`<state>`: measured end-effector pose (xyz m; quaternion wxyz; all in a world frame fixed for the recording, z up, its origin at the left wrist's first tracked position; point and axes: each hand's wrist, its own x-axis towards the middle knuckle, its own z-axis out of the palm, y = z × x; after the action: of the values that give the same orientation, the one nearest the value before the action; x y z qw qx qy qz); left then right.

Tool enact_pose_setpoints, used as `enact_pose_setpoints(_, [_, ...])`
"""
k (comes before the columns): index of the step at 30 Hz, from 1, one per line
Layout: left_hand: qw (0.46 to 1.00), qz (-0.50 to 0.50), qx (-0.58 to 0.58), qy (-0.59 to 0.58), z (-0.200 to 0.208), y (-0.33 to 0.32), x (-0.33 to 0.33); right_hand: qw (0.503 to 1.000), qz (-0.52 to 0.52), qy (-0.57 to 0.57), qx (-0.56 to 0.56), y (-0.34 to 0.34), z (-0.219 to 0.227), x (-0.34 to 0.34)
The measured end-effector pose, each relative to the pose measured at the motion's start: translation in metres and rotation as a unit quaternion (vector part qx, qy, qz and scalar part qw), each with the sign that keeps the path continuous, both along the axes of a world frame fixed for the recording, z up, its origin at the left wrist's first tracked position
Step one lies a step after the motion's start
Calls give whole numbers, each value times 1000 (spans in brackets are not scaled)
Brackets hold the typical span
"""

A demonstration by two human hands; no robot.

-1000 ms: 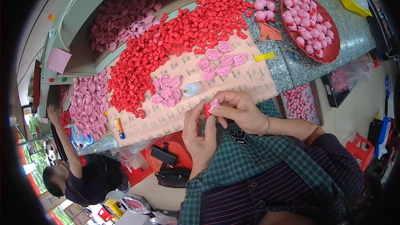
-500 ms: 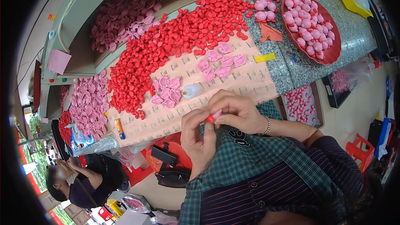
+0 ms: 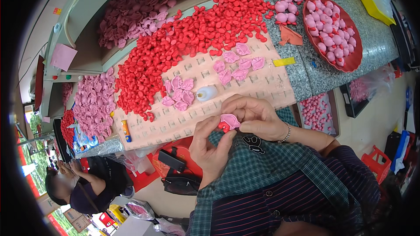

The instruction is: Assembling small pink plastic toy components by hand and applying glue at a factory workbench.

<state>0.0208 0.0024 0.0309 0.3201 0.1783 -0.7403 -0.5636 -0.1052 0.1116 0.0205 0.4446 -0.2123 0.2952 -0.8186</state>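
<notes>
- Left hand (image 3: 211, 146): narrow, pinching the red piece (image 3: 223, 126).
- Right hand (image 3: 261, 120): fingers curled, thumb beside the pink piece (image 3: 230, 121); whether it grips cannot be told.
- Location: both pieces touch, between the hands, near the surface (image 3: 302, 83).
- Risk: a loose pinch could drop the red piece; excess pressure might bend the pink rim.
- Risk: a forearm sweep could roll the bottle (image 3: 207, 93).
- Bowl (image 3: 355, 62): holds round pink-and-red pieces (image 3: 327, 28).
- Tray (image 3: 335, 118): holds small pink pieces (image 3: 316, 110).

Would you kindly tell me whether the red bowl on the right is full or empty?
The red bowl is well filled, not empty: round pink pieces cover most of its inside.
</notes>
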Motion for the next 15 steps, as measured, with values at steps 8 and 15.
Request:
enact_pose_setpoints(8, [987,-1,158,-7,5,9,-2,993,-6,105,59,5,-11,-1])
enact_pose_setpoints(15, [980,1,196,-24,3,8,3,986,-45,153,41,1,-7,4])
